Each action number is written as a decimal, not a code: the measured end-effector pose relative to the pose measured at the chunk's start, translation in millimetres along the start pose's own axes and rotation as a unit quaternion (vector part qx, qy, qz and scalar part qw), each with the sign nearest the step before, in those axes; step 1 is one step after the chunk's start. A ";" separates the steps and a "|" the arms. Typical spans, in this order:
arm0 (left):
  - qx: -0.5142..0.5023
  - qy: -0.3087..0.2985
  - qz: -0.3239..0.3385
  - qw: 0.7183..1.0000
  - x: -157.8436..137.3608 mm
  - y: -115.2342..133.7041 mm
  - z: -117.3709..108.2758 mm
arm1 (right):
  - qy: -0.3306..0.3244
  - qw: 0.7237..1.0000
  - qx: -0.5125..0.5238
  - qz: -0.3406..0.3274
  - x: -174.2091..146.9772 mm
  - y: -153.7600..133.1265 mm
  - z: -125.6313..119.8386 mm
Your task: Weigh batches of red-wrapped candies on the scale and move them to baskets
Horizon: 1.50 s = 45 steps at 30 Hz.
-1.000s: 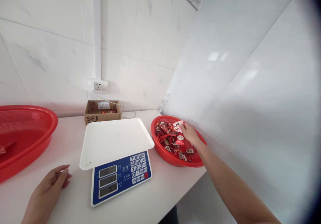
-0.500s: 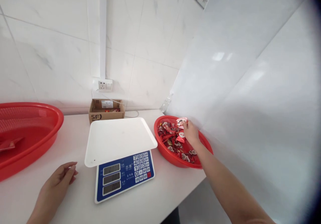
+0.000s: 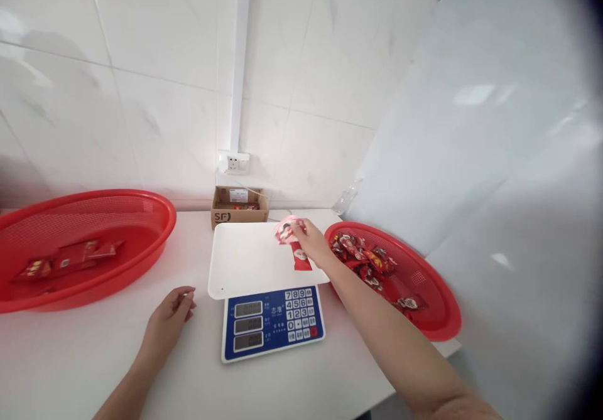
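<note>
My right hand (image 3: 311, 242) is above the scale's white weighing pan (image 3: 247, 260). Its fingers pinch a pink-wrapped candy (image 3: 286, 229) and a red-wrapped candy (image 3: 301, 257) with a white round print, which hangs below. Under the pan, the blue front panel of the digital scale (image 3: 273, 323) shows number keys and three small displays. My left hand (image 3: 172, 313) rests on the table to the left of the scale, thumb against its curled fingers, with nothing seen in it. At the right, many wrapped candies (image 3: 370, 260) lie in a red plastic basket (image 3: 436, 291), partly hidden by my right forearm.
Another red basket (image 3: 157, 244) stands at the left with several red packets (image 3: 75, 255) inside. Behind the scale is an open cardboard box (image 3: 240, 215), below a wall socket (image 3: 234, 162). A clear plastic object (image 3: 346, 200) leans in the corner. The white table (image 3: 198, 376) ends at the lower right.
My right hand has moved left from the right basket to above the pan, carrying the pink and red candies. The view has turned left, showing more of the left basket.
</note>
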<state>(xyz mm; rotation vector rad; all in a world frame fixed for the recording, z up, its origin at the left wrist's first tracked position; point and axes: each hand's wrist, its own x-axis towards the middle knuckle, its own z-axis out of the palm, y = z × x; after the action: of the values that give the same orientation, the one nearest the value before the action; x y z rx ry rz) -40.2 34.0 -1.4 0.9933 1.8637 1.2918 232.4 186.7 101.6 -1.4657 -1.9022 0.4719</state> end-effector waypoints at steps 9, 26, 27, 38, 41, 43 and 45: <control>-0.016 -0.014 0.012 1.000 1.8 -7.6 1.0 | -0.084 0.996 0.005 0.010 -1.5 -4.2 7.1; 0.021 -0.019 0.002 1.000 2.1 -4.3 0.1 | -0.100 0.994 0.017 0.050 -16.6 23.1 -36.2; 0.025 -0.019 0.004 0.999 1.8 -3.7 -0.1 | -0.109 0.993 -0.003 0.034 -19.4 22.5 -36.0; 0.024 -0.021 0.001 0.999 1.4 -2.8 1.1 | -0.233 0.965 -0.093 -0.079 -36.3 1.6 -3.9; 0.017 -0.025 0.005 1.000 0.1 -1.0 0.9 | -0.189 0.967 -0.139 -0.103 -27.6 -1.4 6.6; 0.021 -0.028 0.005 0.999 -0.3 -0.5 0.4 | -0.154 0.966 -0.176 -0.106 -17.7 -2.3 10.6; 0.027 -0.029 0.007 0.999 0.1 -0.9 -0.2 | -0.133 0.965 -0.203 -0.104 -7.1 -2.3 13.1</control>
<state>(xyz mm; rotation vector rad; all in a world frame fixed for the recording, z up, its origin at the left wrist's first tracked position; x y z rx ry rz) -40.6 33.8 -2.2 1.0626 1.8592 1.2126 222.5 180.8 91.8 -1.4830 -2.4483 0.1911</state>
